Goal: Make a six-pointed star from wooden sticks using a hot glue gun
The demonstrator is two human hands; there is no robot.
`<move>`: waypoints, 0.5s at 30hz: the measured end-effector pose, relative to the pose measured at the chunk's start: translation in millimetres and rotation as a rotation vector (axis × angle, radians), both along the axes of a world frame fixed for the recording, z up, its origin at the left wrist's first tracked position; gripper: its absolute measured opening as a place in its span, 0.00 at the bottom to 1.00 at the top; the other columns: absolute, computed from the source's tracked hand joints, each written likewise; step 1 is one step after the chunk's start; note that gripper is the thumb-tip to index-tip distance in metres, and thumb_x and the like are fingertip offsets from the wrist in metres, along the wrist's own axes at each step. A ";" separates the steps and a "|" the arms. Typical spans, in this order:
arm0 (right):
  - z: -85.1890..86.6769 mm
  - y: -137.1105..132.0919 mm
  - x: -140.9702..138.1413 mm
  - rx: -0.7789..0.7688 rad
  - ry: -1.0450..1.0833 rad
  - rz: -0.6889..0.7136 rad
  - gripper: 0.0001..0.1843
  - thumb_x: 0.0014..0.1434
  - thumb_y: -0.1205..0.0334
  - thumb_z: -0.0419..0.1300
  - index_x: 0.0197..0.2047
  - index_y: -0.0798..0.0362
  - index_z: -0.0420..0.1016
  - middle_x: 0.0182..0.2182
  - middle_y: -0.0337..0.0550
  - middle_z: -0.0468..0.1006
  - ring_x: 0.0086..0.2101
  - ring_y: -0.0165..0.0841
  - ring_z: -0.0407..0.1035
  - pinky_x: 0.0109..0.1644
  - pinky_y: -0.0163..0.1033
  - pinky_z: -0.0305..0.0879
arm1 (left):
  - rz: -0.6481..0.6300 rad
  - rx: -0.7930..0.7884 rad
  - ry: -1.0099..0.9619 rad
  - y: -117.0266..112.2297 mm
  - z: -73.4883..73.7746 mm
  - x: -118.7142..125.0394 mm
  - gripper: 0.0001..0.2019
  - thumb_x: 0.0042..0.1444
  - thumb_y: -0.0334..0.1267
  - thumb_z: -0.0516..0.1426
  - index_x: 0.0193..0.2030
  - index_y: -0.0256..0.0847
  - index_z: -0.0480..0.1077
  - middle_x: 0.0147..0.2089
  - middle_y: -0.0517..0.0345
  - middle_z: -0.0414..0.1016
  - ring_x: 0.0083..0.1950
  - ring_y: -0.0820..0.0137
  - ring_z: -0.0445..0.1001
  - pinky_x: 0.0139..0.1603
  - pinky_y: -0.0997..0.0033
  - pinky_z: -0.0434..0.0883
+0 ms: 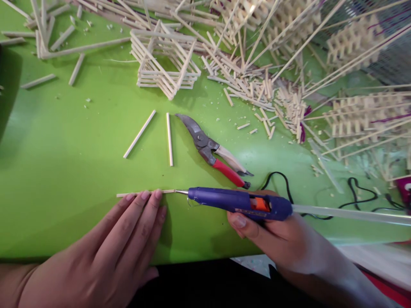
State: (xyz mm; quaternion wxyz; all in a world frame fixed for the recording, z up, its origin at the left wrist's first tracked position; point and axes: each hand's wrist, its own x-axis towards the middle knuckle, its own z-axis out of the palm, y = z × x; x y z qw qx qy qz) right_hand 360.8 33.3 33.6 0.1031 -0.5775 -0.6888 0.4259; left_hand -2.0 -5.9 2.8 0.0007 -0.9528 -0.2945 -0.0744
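My right hand [279, 241] is wrapped round a blue glue gun [221, 198] with an orange part in its side. A long translucent glue stick [346, 211] runs out of its back end. The gun's metal nozzle touches the right end of a thin wooden stick [168, 191] lying on the green table [80, 171]. My left hand [118, 248] lies with fingers stretched out side by side, their tips pressing on that stick. Beyond it lie two loose wooden sticks [139, 134] and pruning shears [208, 149] with one red handle and one pale one.
Farther back stands a stacked frame [167, 60] of wooden sticks. At the right lie a heap of short stick pieces [257, 87] and several lattice constructions [369, 113]. A black cord [359, 196] curls behind the glue stick. More sticks [77, 68] lie at the far left.
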 end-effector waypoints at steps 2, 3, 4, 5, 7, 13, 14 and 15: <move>2.2 -1.2 -3.4 0.059 -0.043 0.002 0.23 0.74 0.36 0.65 0.37 0.44 0.83 0.24 0.40 0.77 0.24 0.36 0.75 0.28 0.40 0.78 | -0.004 0.026 -0.010 1.3 0.3 1.2 0.45 0.78 0.63 0.55 0.81 0.20 0.62 0.84 0.33 0.65 0.91 0.39 0.46 0.94 0.42 0.44; 2.9 -2.0 -4.8 0.088 -0.064 0.010 0.23 0.75 0.36 0.64 0.38 0.45 0.84 0.25 0.40 0.79 0.24 0.36 0.76 0.28 0.39 0.79 | -0.005 0.036 -0.016 1.8 0.4 1.9 0.45 0.78 0.63 0.55 0.81 0.19 0.62 0.83 0.32 0.65 0.91 0.38 0.46 0.93 0.42 0.44; 3.2 -3.1 -5.8 0.116 -0.086 0.016 0.23 0.75 0.36 0.64 0.40 0.45 0.85 0.26 0.41 0.81 0.25 0.36 0.77 0.29 0.39 0.80 | -0.005 0.040 -0.021 2.2 0.5 2.4 0.45 0.78 0.63 0.55 0.81 0.18 0.62 0.83 0.30 0.65 0.91 0.38 0.45 0.93 0.42 0.44; 3.2 -4.3 -6.6 0.138 -0.106 0.024 0.23 0.75 0.36 0.64 0.42 0.46 0.86 0.29 0.42 0.83 0.27 0.37 0.79 0.30 0.39 0.81 | -0.005 0.037 -0.021 2.5 0.8 2.8 0.46 0.77 0.63 0.55 0.81 0.18 0.62 0.83 0.29 0.64 0.91 0.38 0.44 0.93 0.42 0.44; 2.5 -6.9 -7.5 0.182 -0.131 0.042 0.22 0.76 0.37 0.63 0.47 0.46 0.88 0.36 0.46 0.88 0.31 0.38 0.84 0.31 0.39 0.83 | -0.003 0.019 -0.002 2.7 1.4 3.2 0.46 0.77 0.63 0.55 0.82 0.19 0.60 0.84 0.29 0.62 0.92 0.39 0.42 0.93 0.43 0.43; 5.4 -6.0 -11.0 0.316 -0.140 0.140 0.19 0.80 0.44 0.60 0.52 0.47 0.86 0.41 0.45 0.91 0.37 0.39 0.87 0.43 0.39 0.87 | -0.001 -0.002 0.008 0.9 2.9 1.9 0.48 0.77 0.64 0.57 0.83 0.18 0.58 0.86 0.25 0.57 0.92 0.39 0.41 0.93 0.43 0.42; 6.3 -4.7 -11.6 0.324 -0.127 0.164 0.18 0.81 0.45 0.59 0.51 0.47 0.86 0.40 0.44 0.90 0.37 0.38 0.87 0.45 0.39 0.87 | 0.000 -0.001 0.011 0.6 2.9 1.6 0.48 0.77 0.65 0.57 0.83 0.19 0.59 0.86 0.26 0.57 0.92 0.39 0.41 0.93 0.43 0.42; 6.9 -3.6 -12.0 0.328 -0.118 0.181 0.18 0.81 0.46 0.59 0.52 0.47 0.85 0.40 0.43 0.90 0.36 0.37 0.87 0.47 0.39 0.87 | 0.001 -0.001 0.016 0.4 2.9 1.3 0.48 0.77 0.65 0.56 0.83 0.20 0.59 0.87 0.27 0.58 0.92 0.40 0.41 0.93 0.44 0.42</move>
